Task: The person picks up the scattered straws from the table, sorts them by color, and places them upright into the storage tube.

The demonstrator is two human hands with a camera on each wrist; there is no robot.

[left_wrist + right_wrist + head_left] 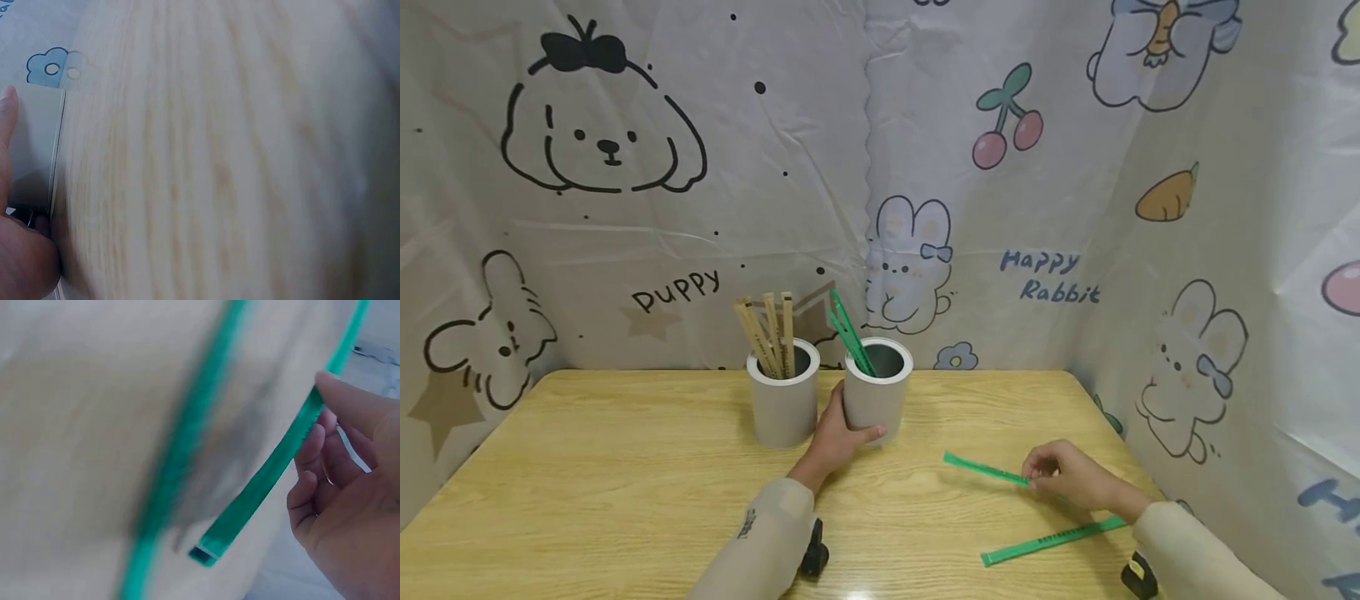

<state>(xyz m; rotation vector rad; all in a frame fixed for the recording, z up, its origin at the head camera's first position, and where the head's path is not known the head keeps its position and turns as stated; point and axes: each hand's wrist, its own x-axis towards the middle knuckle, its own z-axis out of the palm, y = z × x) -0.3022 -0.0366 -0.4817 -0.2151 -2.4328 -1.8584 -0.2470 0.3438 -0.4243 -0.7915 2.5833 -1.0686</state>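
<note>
My left hand (837, 442) grips a light grey cylindrical cup (889, 408), thumb across its front and the other fingers mostly hidden. Several narrow green packets (852, 340) lean inside that cup. In the left wrist view, part of the hand (25, 262) shows against the cup's side (37, 144). My right hand (1071, 477) pinches one long green packet (981, 467) between thumb and fingers, held above the table. The right wrist view shows its near end (234, 519) hanging free. Below it, another green packet (187, 434) lies on the table.
A second grey cup (786, 412), holding several tan paper-wrapped sticks (771, 333), stands just left of the gripped one. The wooden table (625, 483) ends at a cartoon-printed cloth (790, 208) behind and to the right.
</note>
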